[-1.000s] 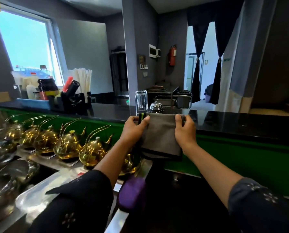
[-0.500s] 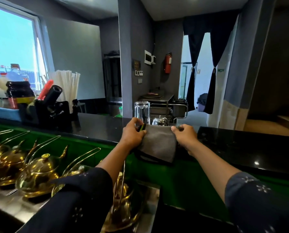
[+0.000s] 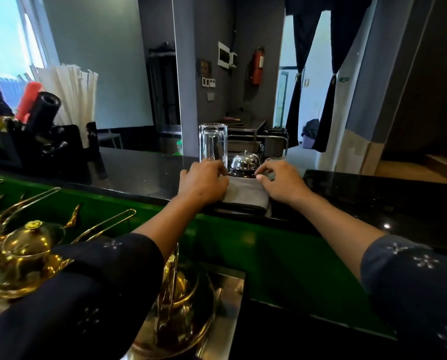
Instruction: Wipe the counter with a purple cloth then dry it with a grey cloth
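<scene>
Two hands on grey cloth point(image 3: 245, 194), folded flat at near edge of black counter point(image 3: 139, 175): left hand point(image 3: 204, 183) pressing it with loosely bent fingers, right hand point(image 3: 282, 183) relaxed at its right edge. Glass point(image 3: 213, 144) and bell point(image 3: 244, 165) just behind. Green panel point(image 3: 269, 258) below counter; grey walls, dark curtains point(image 3: 299, 74) beyond.

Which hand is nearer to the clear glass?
Left. The left hand lies at the base of the clear glass; the right hand lies beyond the bell.
</scene>
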Tool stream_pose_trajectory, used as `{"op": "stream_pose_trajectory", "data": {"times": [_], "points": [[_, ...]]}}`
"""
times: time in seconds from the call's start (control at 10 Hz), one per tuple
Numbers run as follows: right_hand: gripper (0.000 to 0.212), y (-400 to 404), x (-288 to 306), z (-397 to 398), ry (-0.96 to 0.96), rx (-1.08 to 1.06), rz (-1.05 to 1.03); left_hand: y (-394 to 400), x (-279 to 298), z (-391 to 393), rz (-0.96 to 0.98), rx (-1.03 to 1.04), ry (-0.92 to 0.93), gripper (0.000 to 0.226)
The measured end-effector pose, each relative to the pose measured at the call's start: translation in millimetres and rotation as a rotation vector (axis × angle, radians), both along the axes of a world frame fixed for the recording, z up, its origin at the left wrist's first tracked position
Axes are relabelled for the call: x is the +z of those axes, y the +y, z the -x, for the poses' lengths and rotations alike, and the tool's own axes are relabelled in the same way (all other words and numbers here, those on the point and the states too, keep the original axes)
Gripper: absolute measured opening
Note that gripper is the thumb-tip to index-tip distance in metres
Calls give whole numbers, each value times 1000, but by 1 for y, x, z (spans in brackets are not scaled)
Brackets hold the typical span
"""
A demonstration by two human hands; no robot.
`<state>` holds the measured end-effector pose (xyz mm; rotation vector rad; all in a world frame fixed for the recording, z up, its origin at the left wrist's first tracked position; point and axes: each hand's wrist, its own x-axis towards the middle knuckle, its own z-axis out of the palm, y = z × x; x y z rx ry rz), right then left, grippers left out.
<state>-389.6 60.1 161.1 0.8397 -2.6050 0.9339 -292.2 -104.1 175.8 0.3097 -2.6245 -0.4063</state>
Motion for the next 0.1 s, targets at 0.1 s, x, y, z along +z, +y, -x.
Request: {"op": "stream_pose_trajectory", "data": {"times": [0.1], "points": [[15, 5, 1, -8, -28, 51, -79, 5, -4, -2, 44, -24, -128, 27]]}}
